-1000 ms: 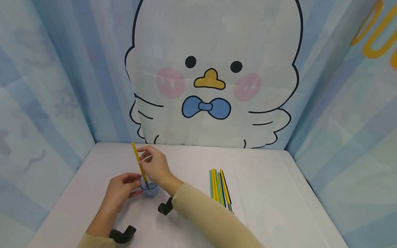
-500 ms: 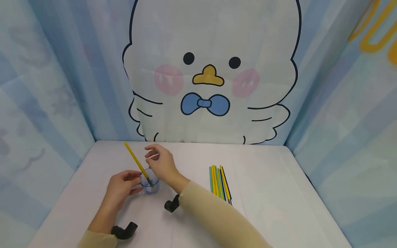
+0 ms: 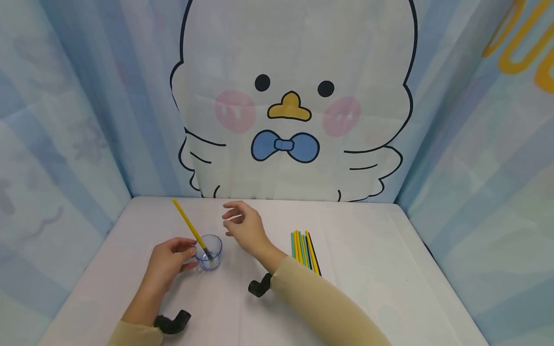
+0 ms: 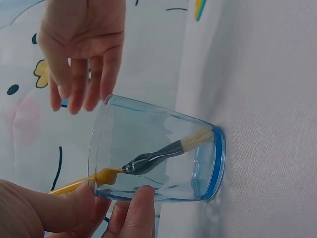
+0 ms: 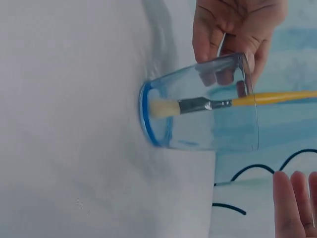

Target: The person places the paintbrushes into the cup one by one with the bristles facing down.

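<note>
A clear, blue-tinted cup [image 3: 216, 246] stands upright on the white table, left of the middle. My left hand [image 3: 166, 264] holds it from the left side, thumb and fingers at its wall near the rim. Inside leans a yellow-handled paintbrush [image 3: 188, 222]; its pale bristles [image 4: 197, 139] are down at the cup's bottom and the handle sticks out past the rim toward the left hand. To the right of the cup, my right hand [image 3: 248, 229] hovers apart from it with loosely bent fingers and nothing in them.
Several more paintbrushes [image 3: 300, 247] with yellow, green and dark handles lie side by side right of the middle, their lower ends hidden behind the right sleeve [image 3: 320, 298]. A curtain with a cartoon bird [image 3: 285, 178] hangs along the table's back edge.
My right hand has let go of the yellow paintbrush and moved away to the right. The brush has tipped left against the cup's rim. The left hand has stayed at the cup.
</note>
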The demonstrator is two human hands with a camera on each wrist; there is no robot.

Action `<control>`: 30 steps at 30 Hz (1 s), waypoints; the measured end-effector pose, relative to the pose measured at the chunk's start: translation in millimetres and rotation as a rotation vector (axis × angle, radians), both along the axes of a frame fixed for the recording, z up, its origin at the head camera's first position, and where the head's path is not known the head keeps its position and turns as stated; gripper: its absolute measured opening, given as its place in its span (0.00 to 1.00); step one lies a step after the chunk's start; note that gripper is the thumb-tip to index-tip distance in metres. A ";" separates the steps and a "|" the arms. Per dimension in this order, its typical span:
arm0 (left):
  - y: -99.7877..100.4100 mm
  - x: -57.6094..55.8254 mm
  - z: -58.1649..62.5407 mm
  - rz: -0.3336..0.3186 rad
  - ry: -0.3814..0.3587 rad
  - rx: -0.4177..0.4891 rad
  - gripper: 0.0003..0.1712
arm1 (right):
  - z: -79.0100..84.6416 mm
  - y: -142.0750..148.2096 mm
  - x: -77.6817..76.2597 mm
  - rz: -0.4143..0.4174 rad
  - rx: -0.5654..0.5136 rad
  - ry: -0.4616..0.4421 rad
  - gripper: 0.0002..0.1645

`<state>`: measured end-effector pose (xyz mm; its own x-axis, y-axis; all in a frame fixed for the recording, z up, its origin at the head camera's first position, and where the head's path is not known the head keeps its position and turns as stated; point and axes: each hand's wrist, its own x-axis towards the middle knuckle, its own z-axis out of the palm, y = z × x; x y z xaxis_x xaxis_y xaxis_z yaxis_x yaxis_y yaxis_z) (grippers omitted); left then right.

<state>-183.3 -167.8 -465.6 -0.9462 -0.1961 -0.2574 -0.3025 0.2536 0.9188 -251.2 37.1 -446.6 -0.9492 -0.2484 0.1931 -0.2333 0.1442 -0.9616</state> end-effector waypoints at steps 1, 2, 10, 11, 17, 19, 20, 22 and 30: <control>-0.2 0.1 0.1 -0.001 0.001 0.001 0.21 | 0.4 3.7 0.1 -0.002 -0.007 0.000 0.24; -0.5 0.2 0.1 -0.002 0.002 0.004 0.21 | 0.7 7.4 0.3 -0.005 -0.008 0.000 0.24; -1.6 0.1 -1.4 -0.004 0.007 0.006 0.21 | 0.8 35.7 2.6 -0.034 0.000 -0.014 0.24; -1.6 -0.1 -1.9 -0.003 0.004 0.005 0.21 | 0.3 39.0 2.8 -0.040 -0.001 -0.019 0.24; -1.8 -0.9 -3.6 0.000 -0.008 0.006 0.21 | -0.3 58.6 6.6 -0.078 -0.005 -0.033 0.25; -1.8 -0.7 -3.6 0.000 -0.010 0.008 0.21 | -0.3 65.3 7.9 -0.096 -0.002 -0.031 0.25; -2.0 -0.7 -3.6 -0.001 -0.009 0.009 0.21 | -0.5 69.0 8.5 -0.103 0.003 -0.031 0.25; -2.4 -0.7 -3.8 -0.004 -0.006 0.010 0.21 | -1.2 77.1 9.6 -0.118 0.013 -0.039 0.25; -3.0 -0.9 -3.7 -0.006 -0.001 0.010 0.21 | -10.0 112.7 9.8 -0.177 0.036 -0.089 0.25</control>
